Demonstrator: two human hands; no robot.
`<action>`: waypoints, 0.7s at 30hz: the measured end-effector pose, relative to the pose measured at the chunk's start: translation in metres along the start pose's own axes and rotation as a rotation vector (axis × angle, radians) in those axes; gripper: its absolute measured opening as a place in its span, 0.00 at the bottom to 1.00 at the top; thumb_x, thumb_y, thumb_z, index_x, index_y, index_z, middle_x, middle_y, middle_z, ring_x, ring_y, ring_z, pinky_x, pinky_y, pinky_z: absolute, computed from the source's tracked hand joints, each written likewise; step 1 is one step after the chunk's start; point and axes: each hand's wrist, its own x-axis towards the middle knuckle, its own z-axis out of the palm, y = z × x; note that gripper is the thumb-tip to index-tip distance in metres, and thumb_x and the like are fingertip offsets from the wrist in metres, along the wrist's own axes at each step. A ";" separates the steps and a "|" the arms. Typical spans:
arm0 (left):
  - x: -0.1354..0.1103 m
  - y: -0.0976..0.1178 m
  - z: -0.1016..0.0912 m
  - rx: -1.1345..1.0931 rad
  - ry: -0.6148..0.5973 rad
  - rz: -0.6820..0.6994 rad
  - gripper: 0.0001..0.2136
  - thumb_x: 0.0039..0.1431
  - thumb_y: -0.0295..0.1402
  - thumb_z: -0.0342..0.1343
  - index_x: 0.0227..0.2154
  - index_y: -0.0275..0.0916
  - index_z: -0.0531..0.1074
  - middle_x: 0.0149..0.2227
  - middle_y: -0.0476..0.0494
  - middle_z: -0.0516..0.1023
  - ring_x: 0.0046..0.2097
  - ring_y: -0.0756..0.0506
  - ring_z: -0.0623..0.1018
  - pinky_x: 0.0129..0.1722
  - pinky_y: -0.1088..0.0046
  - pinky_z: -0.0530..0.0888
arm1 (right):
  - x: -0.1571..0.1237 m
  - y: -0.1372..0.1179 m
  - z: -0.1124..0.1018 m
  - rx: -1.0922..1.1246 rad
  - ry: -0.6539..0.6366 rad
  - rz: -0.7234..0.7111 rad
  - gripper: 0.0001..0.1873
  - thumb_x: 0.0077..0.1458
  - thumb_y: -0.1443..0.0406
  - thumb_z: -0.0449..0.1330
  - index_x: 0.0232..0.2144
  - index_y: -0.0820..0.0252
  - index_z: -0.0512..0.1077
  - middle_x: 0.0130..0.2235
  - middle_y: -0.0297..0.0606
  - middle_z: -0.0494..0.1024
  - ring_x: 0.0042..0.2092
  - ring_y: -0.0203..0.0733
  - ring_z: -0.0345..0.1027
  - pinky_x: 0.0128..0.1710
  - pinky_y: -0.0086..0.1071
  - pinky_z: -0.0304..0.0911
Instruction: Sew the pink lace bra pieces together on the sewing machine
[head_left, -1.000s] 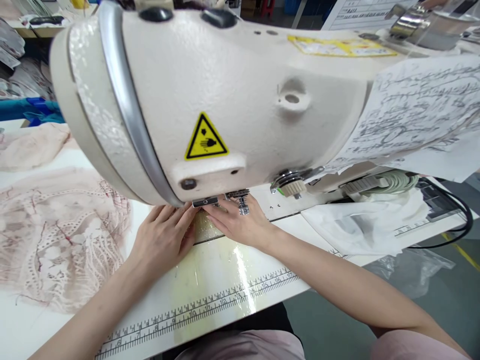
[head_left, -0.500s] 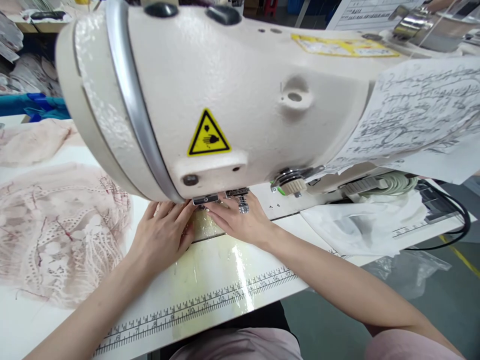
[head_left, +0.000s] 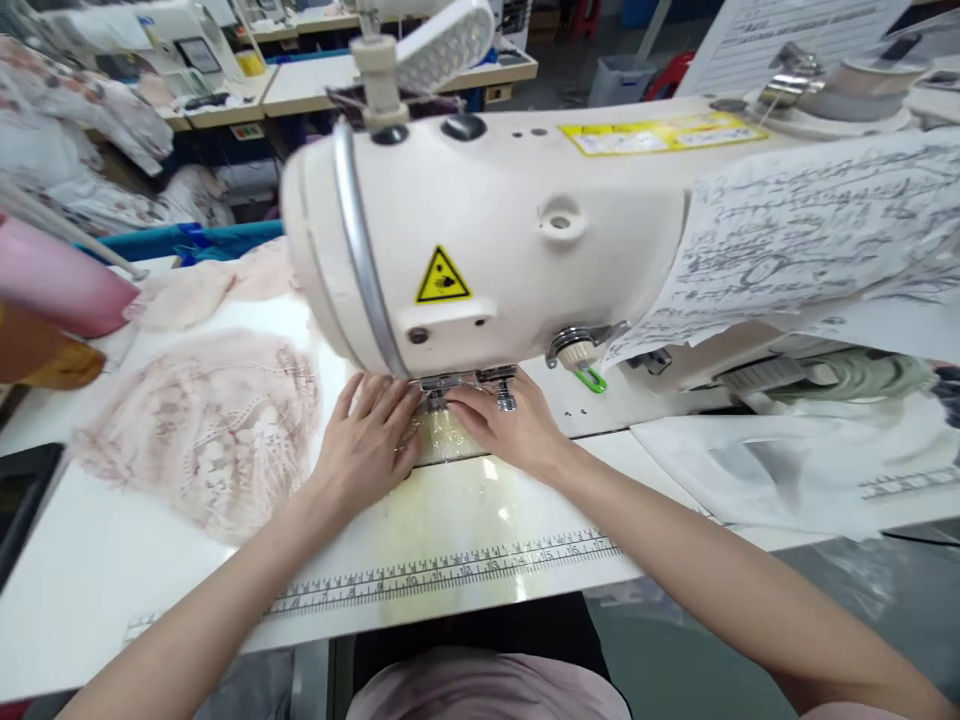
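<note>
A white sewing machine [head_left: 480, 230] spans the view, its needle area [head_left: 437, 396] low in the middle. To the left of the needle my left hand [head_left: 369, 428] lies palm down on the machine bed, fingers stretched forward, thumb tucked near the edge. On the other side my right hand [head_left: 517, 425] rests flat, its thumb side close to the needle and its farther fingers partly hidden behind the presser parts. Any fabric under the fingers is too hidden to make out. Shiny clear film [head_left: 448, 440] covers the bed between the hands.
Pale pink lace fabric [head_left: 202, 430] lies at left, near a blurred pink cone [head_left: 64, 275] and a dark flat device [head_left: 26, 490]. White cloth [head_left: 727, 460] lies at right. Handwritten paper [head_left: 810, 220] hangs on the machine. A ruler strip [head_left: 457, 572] follows the table's front edge.
The camera has moved back and tilted up, so the machine looks smaller and more of the room shows. Both hands stay beside the needle, in nearly the same pose.
</note>
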 end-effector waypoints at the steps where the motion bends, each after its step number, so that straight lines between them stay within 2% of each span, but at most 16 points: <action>1: 0.000 0.001 -0.003 0.014 0.005 0.000 0.21 0.64 0.38 0.46 0.57 0.35 0.67 0.55 0.38 0.74 0.59 0.35 0.69 0.62 0.51 0.60 | -0.001 0.000 0.000 0.008 0.003 -0.004 0.15 0.64 0.61 0.52 0.37 0.56 0.78 0.31 0.37 0.80 0.35 0.43 0.71 0.42 0.40 0.64; 5: -0.005 0.002 -0.021 0.101 -0.016 -0.009 0.20 0.67 0.40 0.45 0.57 0.37 0.67 0.59 0.38 0.70 0.62 0.36 0.66 0.64 0.51 0.59 | -0.004 0.001 0.001 0.017 0.036 -0.006 0.14 0.63 0.61 0.53 0.38 0.57 0.78 0.29 0.38 0.79 0.32 0.43 0.70 0.37 0.39 0.63; 8: -0.023 -0.004 -0.038 0.139 -0.088 -0.123 0.21 0.67 0.40 0.45 0.58 0.36 0.65 0.63 0.37 0.65 0.64 0.36 0.64 0.62 0.52 0.63 | -0.006 0.000 0.000 0.017 0.052 -0.034 0.15 0.64 0.62 0.52 0.39 0.57 0.78 0.26 0.37 0.77 0.30 0.42 0.68 0.33 0.36 0.62; 11: -0.055 -0.007 -0.050 0.199 -0.089 -0.335 0.22 0.67 0.40 0.45 0.58 0.34 0.65 0.63 0.33 0.65 0.62 0.33 0.66 0.55 0.52 0.69 | -0.006 -0.002 -0.001 -0.010 0.080 -0.085 0.13 0.64 0.63 0.53 0.37 0.57 0.78 0.27 0.36 0.78 0.29 0.40 0.67 0.34 0.35 0.61; 14: -0.089 -0.001 -0.055 0.220 -0.022 -0.509 0.21 0.66 0.39 0.45 0.58 0.35 0.65 0.63 0.31 0.63 0.63 0.31 0.64 0.54 0.51 0.69 | -0.005 -0.003 -0.002 -0.033 0.113 -0.124 0.11 0.62 0.65 0.54 0.34 0.57 0.77 0.30 0.35 0.79 0.29 0.38 0.66 0.35 0.34 0.59; 17: -0.112 0.005 -0.062 0.159 0.072 -0.724 0.24 0.65 0.43 0.46 0.59 0.34 0.62 0.62 0.28 0.62 0.62 0.30 0.64 0.54 0.51 0.68 | -0.005 -0.003 -0.001 -0.018 0.125 -0.136 0.10 0.62 0.66 0.55 0.33 0.57 0.76 0.33 0.34 0.81 0.31 0.38 0.68 0.37 0.34 0.59; 19: -0.121 0.002 -0.069 0.145 0.112 -0.965 0.27 0.64 0.47 0.45 0.57 0.32 0.62 0.55 0.26 0.69 0.57 0.29 0.68 0.50 0.50 0.69 | -0.005 -0.002 0.000 -0.005 0.120 -0.140 0.10 0.62 0.67 0.55 0.33 0.57 0.76 0.36 0.34 0.81 0.32 0.37 0.68 0.38 0.34 0.60; 21: -0.127 -0.007 -0.075 0.123 0.042 -1.143 0.26 0.62 0.51 0.44 0.49 0.31 0.68 0.45 0.28 0.74 0.50 0.28 0.71 0.46 0.47 0.69 | -0.005 -0.002 0.000 0.002 0.115 -0.146 0.10 0.62 0.67 0.55 0.32 0.57 0.76 0.37 0.34 0.81 0.32 0.37 0.68 0.40 0.34 0.60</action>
